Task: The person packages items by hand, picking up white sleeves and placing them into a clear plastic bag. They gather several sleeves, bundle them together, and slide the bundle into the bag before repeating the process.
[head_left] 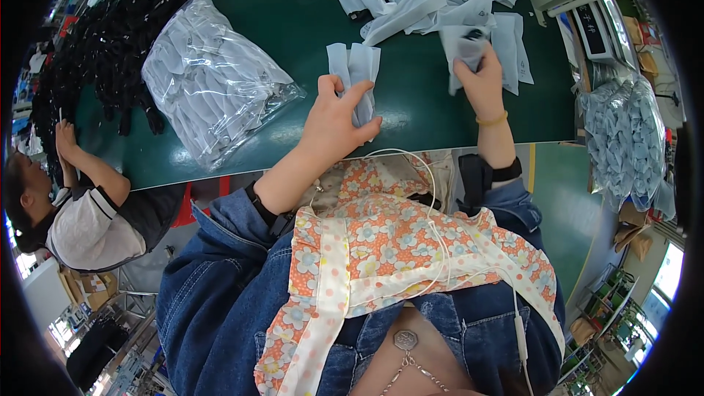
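Near the front of the green table, my left hand (336, 119) rests with curled fingers over a couple of narrow frosted plastic pouches (353, 59), gripping them against the tabletop. Its thumb sticks out to the right. Farther right, my right hand (482, 79) is closed on another frosted pouch (460, 44), held up and slightly blurred. Something dark shows at this pouch's upper end. Just behind it lies a flat frosted pouch (513, 51). A large heap of filled frosted pouches (433, 4) covers the table's far side.
A clear bag packed with pouches (213, 81) lies left of my left hand. Black cords (121, 37) pile up at the far left, where a co-worker (95, 213) sits. More bagged pouches (627, 139) hang at right. A white cable (433, 198) crosses my floral apron.
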`<state>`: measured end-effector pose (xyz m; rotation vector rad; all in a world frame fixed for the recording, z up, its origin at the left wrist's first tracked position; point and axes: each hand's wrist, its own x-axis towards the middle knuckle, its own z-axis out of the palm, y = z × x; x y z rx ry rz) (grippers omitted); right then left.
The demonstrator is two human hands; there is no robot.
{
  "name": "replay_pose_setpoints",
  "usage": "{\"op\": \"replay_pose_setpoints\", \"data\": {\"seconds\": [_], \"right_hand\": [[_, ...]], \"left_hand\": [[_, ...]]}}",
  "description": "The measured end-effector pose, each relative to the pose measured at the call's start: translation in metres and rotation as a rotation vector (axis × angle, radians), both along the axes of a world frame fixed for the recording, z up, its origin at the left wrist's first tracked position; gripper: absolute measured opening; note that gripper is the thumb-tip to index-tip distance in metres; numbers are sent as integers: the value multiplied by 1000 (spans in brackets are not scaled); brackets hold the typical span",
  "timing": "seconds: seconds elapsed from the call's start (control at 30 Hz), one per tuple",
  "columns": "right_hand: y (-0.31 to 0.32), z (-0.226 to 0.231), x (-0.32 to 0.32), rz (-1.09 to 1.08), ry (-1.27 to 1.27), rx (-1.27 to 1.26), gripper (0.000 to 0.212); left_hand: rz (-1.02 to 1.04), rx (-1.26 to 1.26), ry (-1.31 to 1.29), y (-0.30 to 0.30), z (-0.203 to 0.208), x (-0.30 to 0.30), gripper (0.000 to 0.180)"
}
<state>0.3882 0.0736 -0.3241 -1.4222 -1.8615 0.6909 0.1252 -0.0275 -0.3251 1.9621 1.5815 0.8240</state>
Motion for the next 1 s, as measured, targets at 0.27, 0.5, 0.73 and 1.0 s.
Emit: {"op": "replay_pose_setpoints", "data": {"seconds": [0.27,0.5,0.73,1.0], "right_hand": [[-18,39,-36,17,686,1,31],[-37,9,-54,11,-529,-195,41],[-42,9,-85,138,-226,-381,35],[-20,9,-76,177,556,-913,34]], "left_hand": [[20,-23,-3,-1,-1,-1,54],[20,-36,-14,-2,0,3,54],[27,35,3,-2,-1,2,54],[-105,183,158,-5,-6,-2,47]]}}
